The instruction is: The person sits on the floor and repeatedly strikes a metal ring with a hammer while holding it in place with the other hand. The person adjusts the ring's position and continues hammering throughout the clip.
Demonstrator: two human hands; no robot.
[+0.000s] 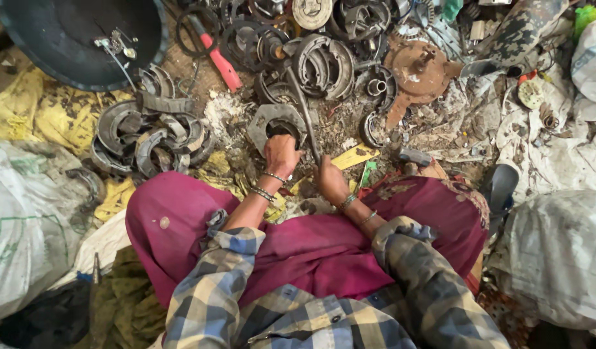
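My left hand (281, 154) rests on the near edge of a flat grey metal plate with a round hole (272, 119), which lies on the dirty ground in front of my knees. My right hand (330, 181) is closed around the lower end of a long dark metal rod (303, 110). The rod slants up and to the left, across the plate's right side, toward a round brake drum part (324, 64). Both wrists carry bangles, and my sleeves are checked.
Curved brake shoes (149, 132) are piled at the left. A red-handled tool (219, 59) lies at the top, next to a black round pan (78, 39). A rusty disc (417, 68) sits at the top right. White sacks (556, 252) flank both sides.
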